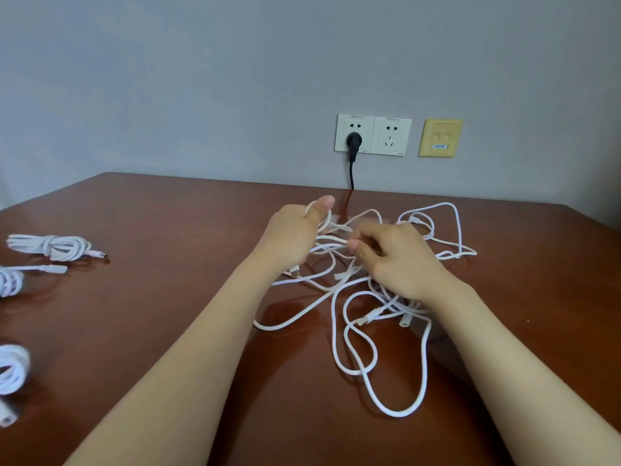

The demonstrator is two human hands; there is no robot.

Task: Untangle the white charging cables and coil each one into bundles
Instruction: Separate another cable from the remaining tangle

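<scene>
The left hand (295,230) grips a loop hooked round its thumb and the right hand (400,260) pinches a strand between thumb and forefinger, both clamped on the tangle of white charging cables (368,318) lying mid-surface (168,297). The left fingers are hidden behind the hand, and the right hand covers the knot's middle, so single cables cannot be told apart. At the far left lie a coiled bundle (50,247) and two more bundles (11,368) cut off by the frame edge.
</scene>
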